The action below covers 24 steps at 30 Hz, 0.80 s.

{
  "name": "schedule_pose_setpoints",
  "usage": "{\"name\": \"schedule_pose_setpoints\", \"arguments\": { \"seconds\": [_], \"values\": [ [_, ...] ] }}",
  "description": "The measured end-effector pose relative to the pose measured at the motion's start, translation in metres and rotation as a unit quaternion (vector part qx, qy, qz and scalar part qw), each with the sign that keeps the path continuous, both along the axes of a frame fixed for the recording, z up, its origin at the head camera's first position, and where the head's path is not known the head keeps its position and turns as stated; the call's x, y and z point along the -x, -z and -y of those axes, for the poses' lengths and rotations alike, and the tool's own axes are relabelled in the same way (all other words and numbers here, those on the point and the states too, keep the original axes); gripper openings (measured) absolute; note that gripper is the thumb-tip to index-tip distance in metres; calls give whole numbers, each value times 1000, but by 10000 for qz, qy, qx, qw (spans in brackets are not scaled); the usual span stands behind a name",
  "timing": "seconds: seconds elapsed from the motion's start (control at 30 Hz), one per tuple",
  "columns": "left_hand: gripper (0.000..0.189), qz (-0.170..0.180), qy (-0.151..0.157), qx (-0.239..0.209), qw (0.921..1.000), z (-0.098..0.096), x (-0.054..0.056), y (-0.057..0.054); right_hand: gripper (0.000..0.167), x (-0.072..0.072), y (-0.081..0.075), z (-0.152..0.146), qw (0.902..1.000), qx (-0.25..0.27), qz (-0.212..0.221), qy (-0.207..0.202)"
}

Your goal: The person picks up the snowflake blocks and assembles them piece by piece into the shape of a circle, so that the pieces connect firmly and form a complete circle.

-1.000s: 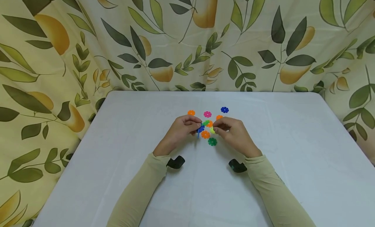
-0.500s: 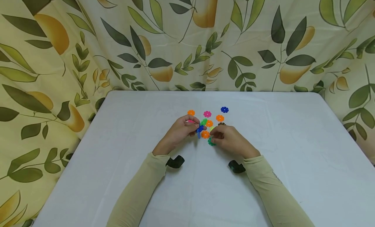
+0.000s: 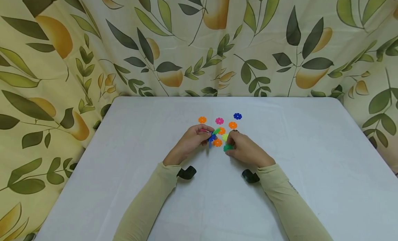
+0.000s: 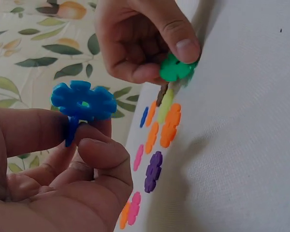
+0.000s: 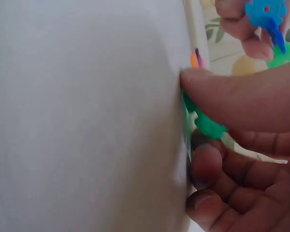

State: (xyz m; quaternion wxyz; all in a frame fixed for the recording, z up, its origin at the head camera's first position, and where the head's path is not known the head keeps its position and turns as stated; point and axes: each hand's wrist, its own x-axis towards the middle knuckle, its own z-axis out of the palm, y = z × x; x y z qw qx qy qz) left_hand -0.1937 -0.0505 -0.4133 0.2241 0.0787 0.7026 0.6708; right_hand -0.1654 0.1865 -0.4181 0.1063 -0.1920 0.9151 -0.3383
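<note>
My left hand pinches a small cluster of joined, notched flower-shaped plastic discs above the table. The cluster has a light blue disc, a dark blue disc and a light green disc. To its right, my right hand is down at the table, where thumb and fingers pinch a loose darker green disc. That disc is tilted in the left wrist view, and the thumb covers part of it. In the right wrist view my thumb also hides some of its face.
Several loose discs lie on the white table around the hands: orange, pink, dark blue, yellow-green, purple and brown. A leaf-and-fruit patterned curtain hangs behind the table.
My right hand has moved away from the joined discs, toward me, and has taken hold of the darker green disc. My left hand still holds the cluster in nearly the same place.
</note>
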Motion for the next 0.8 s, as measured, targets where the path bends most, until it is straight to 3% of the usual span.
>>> {"name": "schedule_pose_setpoints", "arguments": {
  "seconds": [0.27, 0.57, 0.8],
  "values": [
    [17, 78, 63, 155, 9998, -2, -1, 2, 15, 5, 1, -19, 9984, 197, -315, 437],
    [22, 172, -113, 186, 9996, -5, -1, 5, 13, 7, 0, -33, 9900, 819, 128, 1144],
    [20, 270, -106, 170, 9994, -6, -1, 4, 12, 6, -6, -33, 9803, 1503, 182, 1268]
  ]
}}
